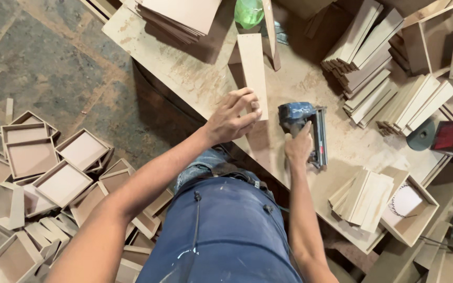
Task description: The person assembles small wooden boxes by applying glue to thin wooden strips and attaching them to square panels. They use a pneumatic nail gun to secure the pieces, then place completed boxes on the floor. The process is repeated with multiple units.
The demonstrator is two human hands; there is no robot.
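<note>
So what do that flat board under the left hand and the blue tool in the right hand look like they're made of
The flat board under the left hand looks like fibreboard, possibly MDF: uniform pale tan, matte, no visible grain, unpainted. The blue tool in the right hand seems to have a painted or moulded blue body, worn in patches, with a darker metal-looking rail along one side; which exactly is hard to tell.

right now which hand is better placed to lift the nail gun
Right. The right hand already rests on the blue nail gun on the workbench, while the left hand is busy pressing on the wooden strip beside it.
</note>
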